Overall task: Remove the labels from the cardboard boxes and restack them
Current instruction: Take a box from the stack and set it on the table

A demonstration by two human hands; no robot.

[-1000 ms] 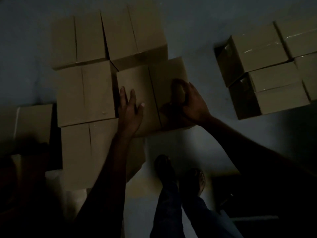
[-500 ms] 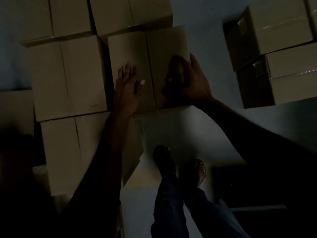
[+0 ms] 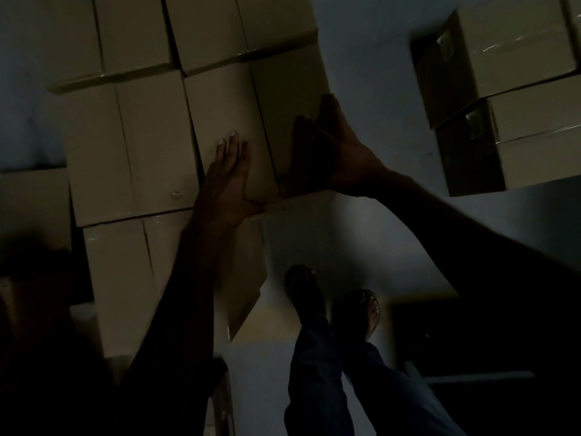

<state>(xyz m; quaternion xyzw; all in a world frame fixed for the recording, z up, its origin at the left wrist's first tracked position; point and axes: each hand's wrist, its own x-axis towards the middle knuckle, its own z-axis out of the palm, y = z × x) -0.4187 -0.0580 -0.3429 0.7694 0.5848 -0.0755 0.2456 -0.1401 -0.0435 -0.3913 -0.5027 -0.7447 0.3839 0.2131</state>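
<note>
Six cardboard boxes (image 3: 125,146) are counted in the cluster under and left of the hands. Two more boxes (image 3: 518,48), each with a label (image 3: 443,47) on its dark side, are stacked well right of the right hand (image 3: 336,152). The left hand (image 3: 228,177) is laid flat, fingers straight, on the rightmost box (image 3: 226,102). The right hand is pressed open against that box's right edge. Bare floor (image 3: 371,73) is left between the groups.

My feed: pale floor (image 3: 361,73), dimly lit.
Cardboard boxes (image 3: 151,146) crowd the upper left, a second stack (image 3: 518,58) stands at upper right, sandalled feet (image 3: 305,291) plant at lower centre.
</note>
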